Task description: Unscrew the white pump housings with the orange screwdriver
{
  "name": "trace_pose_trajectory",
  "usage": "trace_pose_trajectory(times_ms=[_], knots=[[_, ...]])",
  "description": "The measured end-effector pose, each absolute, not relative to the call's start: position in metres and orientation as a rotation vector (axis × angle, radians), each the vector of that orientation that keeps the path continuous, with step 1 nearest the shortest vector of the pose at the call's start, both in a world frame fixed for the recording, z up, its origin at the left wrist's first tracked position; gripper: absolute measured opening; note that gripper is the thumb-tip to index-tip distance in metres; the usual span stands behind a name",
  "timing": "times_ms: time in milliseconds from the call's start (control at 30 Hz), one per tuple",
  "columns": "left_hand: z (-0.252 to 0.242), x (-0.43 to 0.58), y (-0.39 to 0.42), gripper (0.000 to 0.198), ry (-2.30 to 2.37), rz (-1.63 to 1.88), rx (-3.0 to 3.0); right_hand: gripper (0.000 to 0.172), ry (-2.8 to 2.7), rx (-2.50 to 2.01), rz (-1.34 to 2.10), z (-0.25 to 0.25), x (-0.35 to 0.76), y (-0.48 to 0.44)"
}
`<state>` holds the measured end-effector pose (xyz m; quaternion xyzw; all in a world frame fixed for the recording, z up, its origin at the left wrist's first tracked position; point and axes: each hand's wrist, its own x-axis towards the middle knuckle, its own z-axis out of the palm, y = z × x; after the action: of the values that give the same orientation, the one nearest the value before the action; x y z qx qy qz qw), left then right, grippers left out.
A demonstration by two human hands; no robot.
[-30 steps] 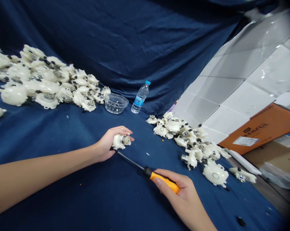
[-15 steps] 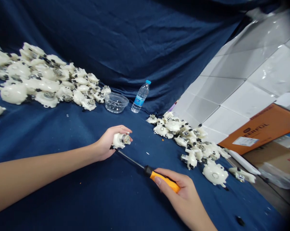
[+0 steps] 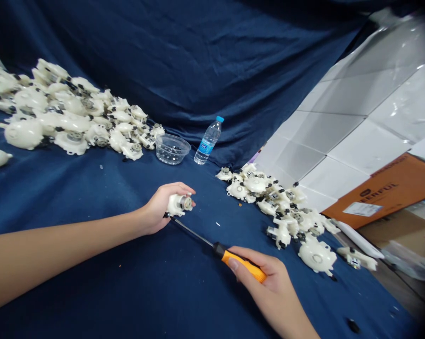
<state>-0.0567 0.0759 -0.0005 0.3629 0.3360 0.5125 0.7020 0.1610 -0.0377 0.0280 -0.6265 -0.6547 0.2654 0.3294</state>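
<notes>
My left hand (image 3: 159, 208) is shut around a white plastic housing (image 3: 179, 205) with a small metal motor end showing at its right side. My right hand (image 3: 265, 282) grips an orange-handled screwdriver (image 3: 244, 265) by the handle. Its thin black shaft runs up and left, and the tip meets the lower edge of the housing at my left fingers. The exact contact point is partly hidden by my left hand.
Two heaps of white plastic motor housings (image 3: 67, 113) lie on the navy cloth (image 3: 92, 282), left and right. A ribbed clear plastic bowl (image 3: 172, 149) and a water bottle (image 3: 208, 141) stand beyond my hands. White tiles (image 3: 353, 132) and an orange carton (image 3: 381, 193) are at right.
The whole scene has shifted slightly in view as my head moved. Both hands keep the same hold, and the screwdriver tip stays at the housing.
</notes>
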Motion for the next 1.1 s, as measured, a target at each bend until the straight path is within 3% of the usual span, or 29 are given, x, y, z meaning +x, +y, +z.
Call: trace_pose_trajectory(times_ms=[500, 600, 833, 1000, 1100], knots=[[-0.003, -0.057, 0.075, 0.014, 0.739, 1.176, 0.869, 0.029, -1.649, -1.649, 0.753, 0.029, 0.159, -0.038], [-0.004, -0.056, 0.075, 0.011, 0.72, 1.198, 0.935, 0.032, -1.584, -1.663, 0.91, 0.029, 0.16, -0.038], [-0.007, -0.052, 0.073, 0.006, 0.653, 1.18, 1.106, 0.038, -1.229, -1.56, 1.701, 0.031, 0.169, -0.036], [-0.006, -0.052, 0.073, 0.007, 0.655, 1.202, 1.101, 0.036, -1.104, -1.488, 1.795, 0.027, 0.169, -0.038], [-0.006, -0.052, 0.074, 0.006, 0.661, 1.205, 1.083, 0.039, -1.248, -1.538, 1.659, 0.026, 0.161, -0.039]])
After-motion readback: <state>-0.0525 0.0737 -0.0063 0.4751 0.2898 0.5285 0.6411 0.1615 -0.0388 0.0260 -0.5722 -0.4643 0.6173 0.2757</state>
